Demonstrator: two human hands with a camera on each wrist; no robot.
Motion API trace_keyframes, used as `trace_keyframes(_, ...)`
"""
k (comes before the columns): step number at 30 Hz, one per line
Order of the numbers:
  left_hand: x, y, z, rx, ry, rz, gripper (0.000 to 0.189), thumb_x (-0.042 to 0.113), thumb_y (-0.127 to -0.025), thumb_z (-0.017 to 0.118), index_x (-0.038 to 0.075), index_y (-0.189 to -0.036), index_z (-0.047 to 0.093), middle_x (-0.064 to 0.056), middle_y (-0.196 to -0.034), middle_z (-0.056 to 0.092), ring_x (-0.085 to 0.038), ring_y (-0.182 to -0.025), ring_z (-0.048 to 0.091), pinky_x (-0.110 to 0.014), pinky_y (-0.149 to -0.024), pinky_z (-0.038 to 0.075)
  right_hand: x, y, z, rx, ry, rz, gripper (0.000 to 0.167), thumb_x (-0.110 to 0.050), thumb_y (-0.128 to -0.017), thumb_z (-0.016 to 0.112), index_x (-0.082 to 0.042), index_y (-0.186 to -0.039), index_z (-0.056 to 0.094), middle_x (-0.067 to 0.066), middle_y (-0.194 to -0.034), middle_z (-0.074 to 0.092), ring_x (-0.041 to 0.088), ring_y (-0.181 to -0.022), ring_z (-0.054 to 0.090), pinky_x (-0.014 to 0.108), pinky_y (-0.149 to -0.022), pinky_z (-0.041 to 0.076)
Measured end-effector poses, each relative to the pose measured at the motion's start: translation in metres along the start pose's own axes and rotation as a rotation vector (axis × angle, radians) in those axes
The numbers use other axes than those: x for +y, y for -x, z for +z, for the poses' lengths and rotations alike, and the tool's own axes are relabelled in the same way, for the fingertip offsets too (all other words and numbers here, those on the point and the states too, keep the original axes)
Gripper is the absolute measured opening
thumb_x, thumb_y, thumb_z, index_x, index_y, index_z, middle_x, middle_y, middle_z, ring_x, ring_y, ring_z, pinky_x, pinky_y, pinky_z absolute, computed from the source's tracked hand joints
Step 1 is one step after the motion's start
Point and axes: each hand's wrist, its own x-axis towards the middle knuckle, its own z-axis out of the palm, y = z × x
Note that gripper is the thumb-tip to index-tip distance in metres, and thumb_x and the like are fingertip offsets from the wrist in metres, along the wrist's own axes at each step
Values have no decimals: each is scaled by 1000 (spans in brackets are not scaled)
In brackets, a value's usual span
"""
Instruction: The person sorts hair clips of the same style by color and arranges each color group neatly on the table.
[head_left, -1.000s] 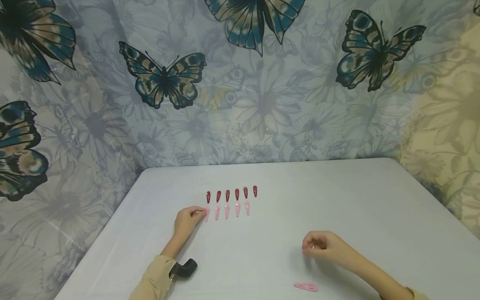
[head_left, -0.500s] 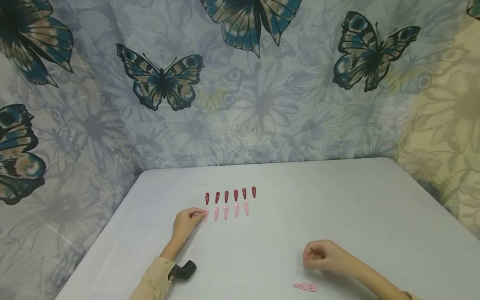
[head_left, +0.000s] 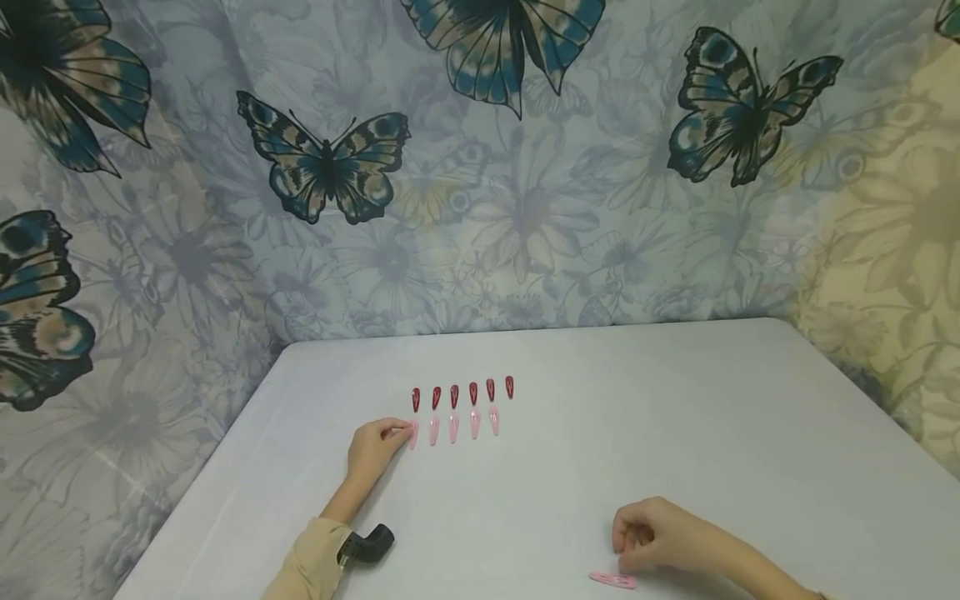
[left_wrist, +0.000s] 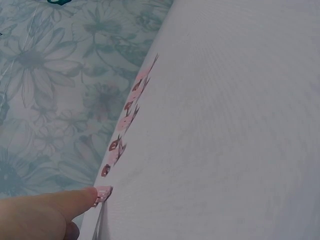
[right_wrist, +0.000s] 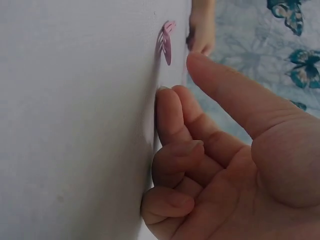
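Observation:
At the left end of a row of pink snap hair clips (head_left: 453, 428), my left hand (head_left: 371, 450) pinches the leftmost pink hair clip (head_left: 414, 437) by its edge with thumb and index finger. The left wrist view shows the index fingertip right at that clip (left_wrist: 104, 193). Just behind runs a matching row of dark red hair clips (head_left: 454, 397). Near the table's front, my right hand (head_left: 660, 537) hovers low over a single pink hair clip (head_left: 611, 580) lying sideways. Its thumb and index finger stand apart, the other fingers loosely curled, nothing between them (right_wrist: 200, 150).
All the clips lie on a white-covered table (head_left: 712, 417). Behind it hangs a backdrop (head_left: 525, 208) printed with flowers and butterflies, close along the back edge. A black device (head_left: 370, 545) is strapped at the left wrist.
My right hand has come down and toward the front edge, now over the single pink clip. The left hand stays on the leftmost pink clip, and the clips have not moved.

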Motion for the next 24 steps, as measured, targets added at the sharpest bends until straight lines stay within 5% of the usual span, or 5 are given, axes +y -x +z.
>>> trace_keyframes(9,-1,-2,1,2,10,29,14,20,-76,72,8,-82,73,8,-47,34,-9,-44,27,-25,-45,26,-12,3,8,24,97,59,19,-27,-73,72,-15,-74,57,-16,-62,48,-4,-55,40,21,-47,38)
trace_keyframes(24,-1,-1,0,1,1,9,14,21,-76,72,8,-82,73,7,-48,34,-9,-46,28,-26,-46,25,-9,2,8,26,129,12,14,-16,-74,71,-14,-76,57,-15,-66,48,-3,-57,41,21,-48,39)
